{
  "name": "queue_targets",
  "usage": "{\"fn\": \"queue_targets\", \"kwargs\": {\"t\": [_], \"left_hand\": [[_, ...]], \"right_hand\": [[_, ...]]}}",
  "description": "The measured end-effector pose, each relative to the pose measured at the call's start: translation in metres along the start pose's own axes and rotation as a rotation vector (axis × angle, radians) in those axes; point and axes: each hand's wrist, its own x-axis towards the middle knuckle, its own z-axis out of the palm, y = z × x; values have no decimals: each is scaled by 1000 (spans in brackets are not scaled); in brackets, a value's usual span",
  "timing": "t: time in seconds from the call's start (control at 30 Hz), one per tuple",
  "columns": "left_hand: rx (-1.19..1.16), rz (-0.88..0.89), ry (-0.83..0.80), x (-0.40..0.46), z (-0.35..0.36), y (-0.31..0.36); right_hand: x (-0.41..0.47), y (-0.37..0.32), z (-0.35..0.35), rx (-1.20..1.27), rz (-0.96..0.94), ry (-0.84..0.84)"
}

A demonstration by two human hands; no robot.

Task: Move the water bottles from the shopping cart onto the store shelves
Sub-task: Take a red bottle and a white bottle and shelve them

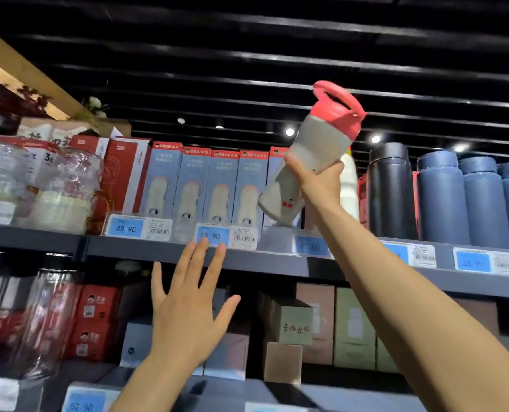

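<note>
The right hand (pixel 321 181) grips a tilted red-lidded bottle (pixel 312 156) above the upper shelf's (pixel 277 263) front edge; the left hand (pixel 188 307), fingers spread, reaches up with its fingertips at that edge.

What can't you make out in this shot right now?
- Head view, cart: out of frame, so the bottles left can't be counted.
- Shelf spot behind the bottle: hidden by it and the right hand.
- Price tag below the bottle: blurred, unreadable.
- Left hand: open; whether it touches the shelf is unclear.
</note>
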Motion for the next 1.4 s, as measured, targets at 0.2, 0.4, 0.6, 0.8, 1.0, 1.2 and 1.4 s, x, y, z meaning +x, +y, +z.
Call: {"fn": "queue_targets", "kwargs": {"t": [0.2, 0.4, 0.6, 0.8, 1.0, 1.2, 1.4], "left_hand": [[37, 7, 11, 1, 5, 1], [52, 21, 36, 1, 9, -1], [40, 6, 43, 0, 12, 1], [47, 8, 47, 1, 15, 1], [30, 0, 49, -1, 17, 3], [-30, -1, 101, 2, 26, 5], [-148, -5, 86, 3, 27, 7]], "right_hand": [[5, 26, 7, -490, 28, -189], [7, 26, 9, -684, 118, -231], [6, 25, 10, -818, 121, -246], [0, 24, 0, -854, 72, -313], [-10, 23, 2, -989, 22, -241], [-46, -1, -21, -938, -98, -262], [-94, -32, -53, -747, -201, -241]]}}
